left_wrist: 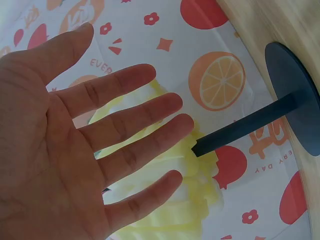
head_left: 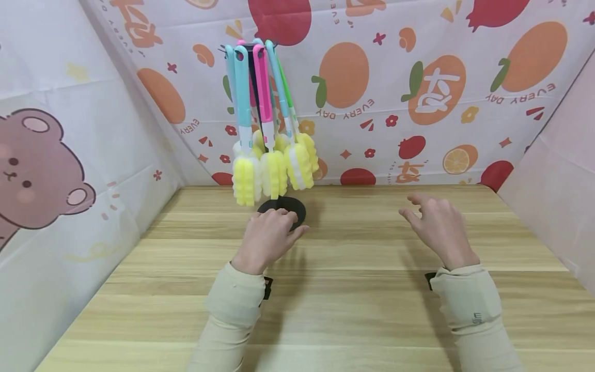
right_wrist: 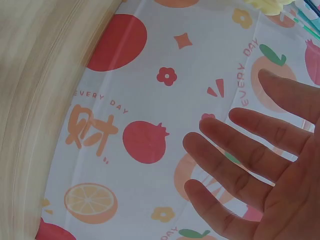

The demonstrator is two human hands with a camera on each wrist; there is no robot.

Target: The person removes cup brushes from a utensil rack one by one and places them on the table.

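Note:
Several long-handled sponge brushes [head_left: 274, 173] hang by their handle ends from a black stand, yellow and white heads down. Their handles are blue, pink and green. My left hand [head_left: 269, 237] hovers in front of the stand's round black base [head_left: 297, 206], overlapping it in the head view. Its fingers are spread and hold nothing in the left wrist view, where the dark pole [left_wrist: 245, 125] and sponge heads show beyond them. Over the right part of the table, my right hand [head_left: 439, 227] is held with nothing in it, fingers spread apart in the right wrist view.
A wood-grain table [head_left: 353, 310] lies under both hands. Behind it hangs a fruit-printed cloth [head_left: 386, 144], and a white cloth with a bear print [head_left: 42, 165] forms the left side. Another pale cloth [head_left: 558, 196] stands at the right.

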